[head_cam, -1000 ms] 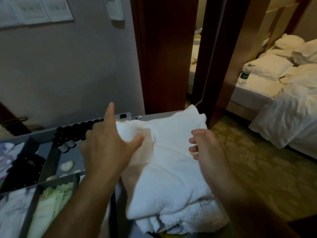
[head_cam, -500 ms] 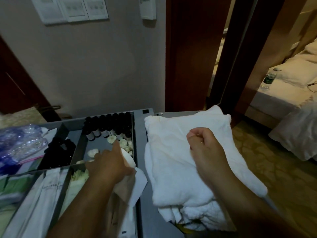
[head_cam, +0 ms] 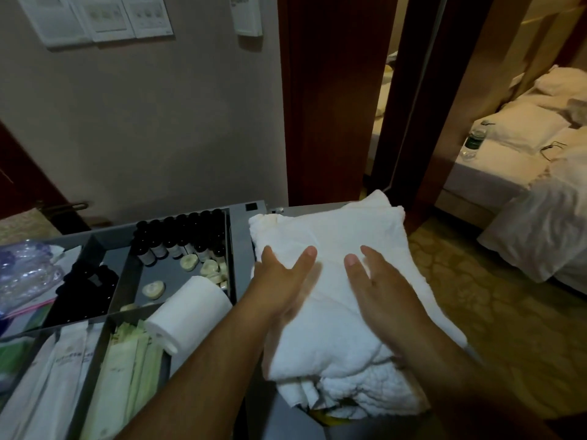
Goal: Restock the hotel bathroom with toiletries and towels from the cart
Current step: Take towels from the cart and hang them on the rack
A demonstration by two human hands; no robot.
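White towels stacked on right side of cart. Our left hand and right hand rest flat on top, fingers straight, gripping nothing. We should scoop beneath fold, lift stack level.

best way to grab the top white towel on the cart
Take the top folded towel by its left and right edges, a hand from each side, fingers slid under that layer. It lies flat and wide on a looser pile, so a one-hand pinch would probably unfold it. The left hand and right hand lie flat on it.
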